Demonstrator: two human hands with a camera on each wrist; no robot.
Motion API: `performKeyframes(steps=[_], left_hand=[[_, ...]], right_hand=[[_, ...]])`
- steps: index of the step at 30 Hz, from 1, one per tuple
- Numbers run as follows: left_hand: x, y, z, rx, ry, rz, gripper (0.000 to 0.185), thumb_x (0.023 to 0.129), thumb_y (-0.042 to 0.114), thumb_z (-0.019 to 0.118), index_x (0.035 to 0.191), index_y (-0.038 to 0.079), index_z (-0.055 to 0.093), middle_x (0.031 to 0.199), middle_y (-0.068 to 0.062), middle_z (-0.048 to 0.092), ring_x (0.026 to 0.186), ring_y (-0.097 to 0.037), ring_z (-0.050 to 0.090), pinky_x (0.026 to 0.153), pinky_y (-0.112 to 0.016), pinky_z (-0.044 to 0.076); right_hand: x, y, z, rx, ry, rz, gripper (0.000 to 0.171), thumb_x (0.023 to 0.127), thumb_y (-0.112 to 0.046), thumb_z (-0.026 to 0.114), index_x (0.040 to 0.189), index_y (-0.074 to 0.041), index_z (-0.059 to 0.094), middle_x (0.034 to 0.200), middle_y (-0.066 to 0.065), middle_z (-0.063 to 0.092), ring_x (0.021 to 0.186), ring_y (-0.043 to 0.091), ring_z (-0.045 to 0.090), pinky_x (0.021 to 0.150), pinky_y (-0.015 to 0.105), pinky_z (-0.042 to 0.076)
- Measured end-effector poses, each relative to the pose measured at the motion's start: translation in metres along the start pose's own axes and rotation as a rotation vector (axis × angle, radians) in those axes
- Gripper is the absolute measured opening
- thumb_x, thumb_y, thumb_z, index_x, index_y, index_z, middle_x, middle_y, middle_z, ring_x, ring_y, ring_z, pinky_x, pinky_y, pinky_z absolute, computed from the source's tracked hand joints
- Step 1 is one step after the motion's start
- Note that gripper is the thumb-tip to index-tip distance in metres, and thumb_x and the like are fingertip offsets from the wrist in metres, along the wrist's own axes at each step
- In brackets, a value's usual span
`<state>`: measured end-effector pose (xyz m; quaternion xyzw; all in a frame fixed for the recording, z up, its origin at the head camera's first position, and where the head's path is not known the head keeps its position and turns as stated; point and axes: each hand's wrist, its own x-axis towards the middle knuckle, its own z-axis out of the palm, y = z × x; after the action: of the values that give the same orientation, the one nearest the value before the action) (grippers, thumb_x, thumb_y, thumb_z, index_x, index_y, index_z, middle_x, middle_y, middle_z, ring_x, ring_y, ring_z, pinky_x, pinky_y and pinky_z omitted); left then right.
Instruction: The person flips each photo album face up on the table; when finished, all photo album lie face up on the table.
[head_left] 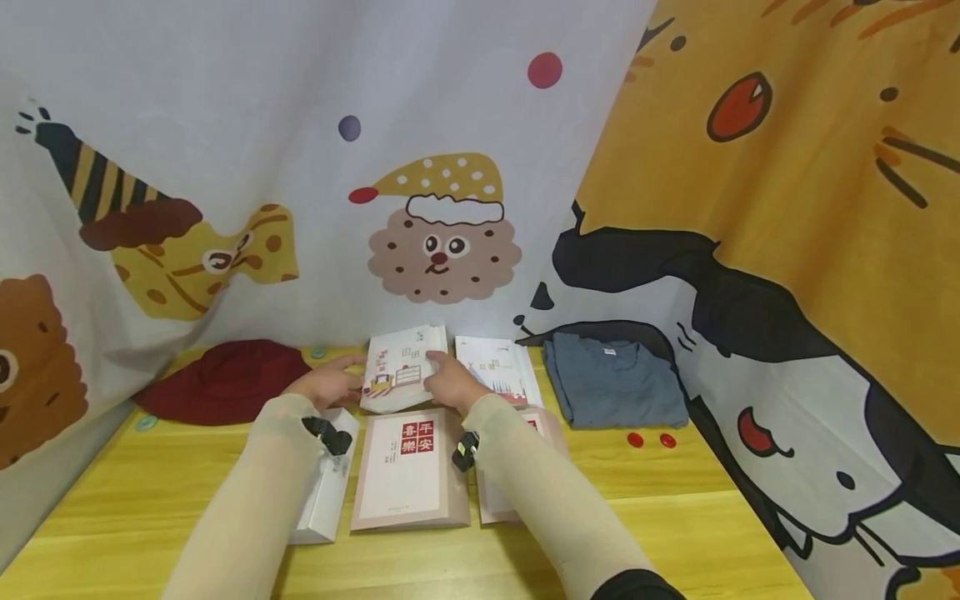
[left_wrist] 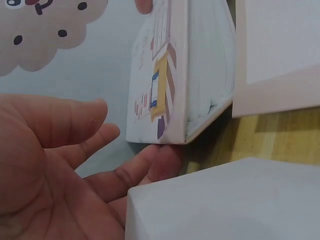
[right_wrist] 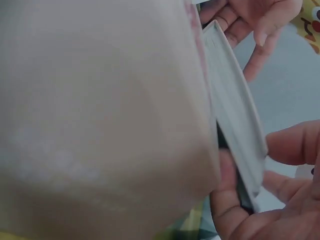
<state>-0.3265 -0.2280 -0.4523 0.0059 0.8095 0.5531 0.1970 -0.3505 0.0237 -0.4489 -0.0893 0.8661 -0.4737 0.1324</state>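
A thick white illustrated book (head_left: 397, 354) is at the back middle of the table, its cover up. My right hand (head_left: 453, 385) pinches its right edge; in the right wrist view the thumb is on the cover side and the fingers (right_wrist: 230, 200) reach beneath. My left hand (head_left: 327, 386) is at the book's left side. In the left wrist view, its fingertips (left_wrist: 167, 162) touch the lower edge of the book (left_wrist: 172, 85), while the thumb stands apart from the cover. The page edges show. In front lies a pink-bordered booklet (head_left: 397, 483) with red characters.
A second white book (head_left: 495, 367) lies to the right, beside a folded blue-grey shirt (head_left: 615, 383). Another pink-bordered booklet (head_left: 495, 500) is partly under my right arm. A dark red hat (head_left: 232, 379) lies left, and a white box-like item (head_left: 326, 500) stands by my left forearm.
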Motion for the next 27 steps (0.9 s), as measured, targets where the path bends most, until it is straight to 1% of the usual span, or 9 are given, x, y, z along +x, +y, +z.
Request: performKeyframes(steps=[3, 5, 9, 12, 15, 18, 21, 23, 27], left_hand=[[0.000, 0.000, 0.000, -0.003, 0.016, -0.007, 0.063, 0.111, 0.010, 0.045, 0.167, -0.001, 0.017, 0.145, -0.031, 0.053, 0.106, -0.022, 0.066, 0.087, -0.036, 0.059], [0.001, 0.000, 0.000, -0.004, 0.019, -0.015, 0.064, 0.111, 0.010, 0.045, 0.167, -0.001, 0.017, 0.148, -0.032, 0.050, 0.108, -0.023, 0.066, 0.087, -0.035, 0.059], [-0.001, 0.000, 0.000, -0.006, 0.023, -0.046, 0.065, 0.111, 0.013, 0.046, 0.168, 0.002, 0.017, 0.155, -0.031, 0.043, 0.122, -0.029, 0.061, 0.096, -0.039, 0.056], [-0.002, 0.002, -0.001, 0.007, 0.031, -0.068, 0.065, 0.111, 0.016, 0.047, 0.169, 0.005, 0.018, 0.158, -0.030, 0.040, 0.132, -0.034, 0.054, 0.103, -0.044, 0.053], [-0.004, 0.003, -0.001, 0.011, 0.036, -0.071, 0.064, 0.112, 0.017, 0.046, 0.168, 0.004, 0.018, 0.158, -0.029, 0.041, 0.134, -0.034, 0.054, 0.104, -0.045, 0.053], [-0.005, 0.003, -0.001, -0.004, 0.031, -0.038, 0.062, 0.112, 0.015, 0.043, 0.166, -0.001, 0.018, 0.154, -0.032, 0.046, 0.131, -0.034, 0.058, 0.100, -0.042, 0.056], [-0.009, 0.003, -0.002, 0.032, 0.051, 0.011, 0.060, 0.112, 0.015, 0.042, 0.164, -0.006, 0.021, 0.152, -0.034, 0.048, 0.129, -0.034, 0.059, 0.099, -0.041, 0.057], [-0.013, 0.004, -0.003, 0.066, 0.080, 0.035, 0.060, 0.112, 0.018, 0.043, 0.163, -0.007, 0.024, 0.153, -0.033, 0.046, 0.130, -0.036, 0.057, 0.103, -0.044, 0.054], [-0.029, 0.010, -0.005, 0.155, 0.154, 0.073, 0.063, 0.110, 0.028, 0.049, 0.163, -0.003, 0.030, 0.161, -0.029, 0.039, 0.141, -0.041, 0.045, 0.118, -0.057, 0.040]], right_hand=[[0.001, -0.001, 0.000, -0.106, 0.000, -0.023, 0.078, 0.089, -0.006, 0.067, 0.162, -0.011, 0.041, 0.163, 0.019, 0.044, 0.146, 0.037, 0.047, 0.122, 0.051, 0.038], [0.000, -0.002, 0.000, -0.097, -0.020, -0.024, 0.080, 0.089, -0.012, 0.072, 0.162, -0.008, 0.041, 0.163, 0.020, 0.044, 0.150, 0.039, 0.042, 0.126, 0.052, 0.032], [-0.004, -0.001, 0.001, -0.030, -0.056, 0.003, 0.086, 0.088, -0.026, 0.080, 0.163, -0.011, 0.040, 0.164, 0.018, 0.042, 0.151, 0.040, 0.040, 0.126, 0.054, 0.030], [-0.006, 0.001, 0.000, 0.010, -0.063, 0.005, 0.088, 0.087, -0.029, 0.082, 0.163, -0.015, 0.040, 0.167, 0.017, 0.040, 0.152, 0.040, 0.038, 0.126, 0.057, 0.029], [-0.006, 0.002, -0.001, 0.033, -0.062, -0.006, 0.090, 0.087, -0.031, 0.082, 0.164, -0.017, 0.038, 0.167, 0.017, 0.038, 0.152, 0.040, 0.038, 0.126, 0.058, 0.029], [-0.006, 0.003, -0.003, 0.033, -0.029, -0.014, 0.090, 0.087, -0.033, 0.083, 0.164, -0.018, 0.040, 0.167, 0.015, 0.040, 0.152, 0.040, 0.038, 0.126, 0.058, 0.029], [-0.005, 0.002, -0.006, 0.035, 0.010, -0.038, 0.087, 0.087, -0.034, 0.083, 0.162, -0.020, 0.042, 0.168, 0.012, 0.040, 0.154, 0.038, 0.036, 0.127, 0.058, 0.026], [-0.006, 0.000, -0.008, 0.018, 0.020, -0.057, 0.085, 0.088, -0.035, 0.081, 0.162, -0.021, 0.042, 0.168, 0.011, 0.039, 0.155, 0.037, 0.035, 0.126, 0.058, 0.027], [-0.013, -0.007, -0.011, -0.021, 0.017, -0.110, 0.081, 0.091, -0.038, 0.079, 0.162, -0.021, 0.043, 0.167, 0.012, 0.041, 0.149, 0.039, 0.044, 0.122, 0.058, 0.036]])
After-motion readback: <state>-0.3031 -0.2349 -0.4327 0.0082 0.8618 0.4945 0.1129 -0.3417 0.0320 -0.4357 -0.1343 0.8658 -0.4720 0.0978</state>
